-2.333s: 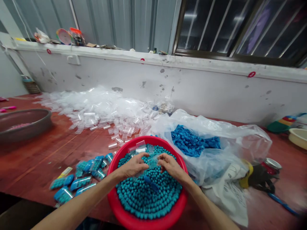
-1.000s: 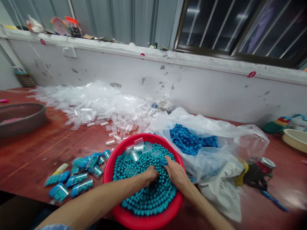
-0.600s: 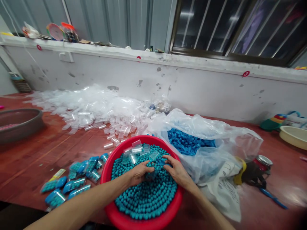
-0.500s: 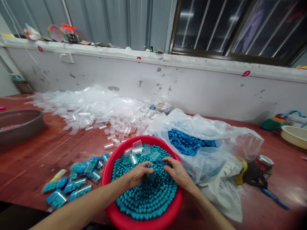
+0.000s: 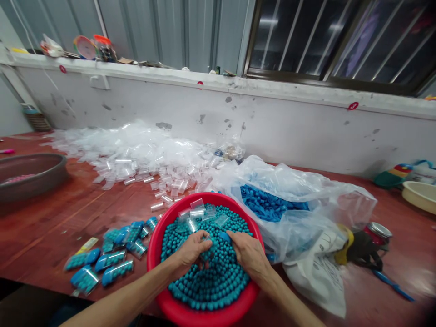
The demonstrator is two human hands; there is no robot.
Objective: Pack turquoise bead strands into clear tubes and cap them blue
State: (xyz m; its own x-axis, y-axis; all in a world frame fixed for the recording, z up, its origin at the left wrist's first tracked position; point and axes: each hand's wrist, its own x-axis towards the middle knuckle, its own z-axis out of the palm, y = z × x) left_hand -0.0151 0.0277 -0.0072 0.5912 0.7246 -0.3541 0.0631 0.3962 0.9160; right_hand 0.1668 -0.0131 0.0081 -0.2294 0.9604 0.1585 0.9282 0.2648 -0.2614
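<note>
A red basin (image 5: 154, 247) full of teal beads (image 5: 218, 290) stands at the table's front edge, with several clear plastic tubes (image 5: 196, 212) lying on the beads near its far rim. My left hand (image 5: 190, 252), over the middle of the basin, is closed round a clear tube (image 5: 206, 249), mostly hidden by my fingers. To its right, my right hand (image 5: 250, 256) pinches a blue cap (image 5: 225, 236) above the beads. Cap and tube are apart. Left of the basin lie several bead-filled tubes with blue caps (image 5: 117, 268).
Clear tubes (image 5: 136, 150) lie heaped along the wall. A plastic bag (image 5: 327, 195) of blue caps (image 5: 272, 202) touches the basin's right side. Farther right are a white printed bag (image 5: 318, 272), a metal-lidded jar (image 5: 379, 230) and a cream basin (image 5: 420, 195). A grey basin (image 5: 34, 186) stands at left.
My right hand has drawn the blue cap slightly left and down, nearer the left hand. My left hand has shifted a little left and turned. The view has shifted slightly.
</note>
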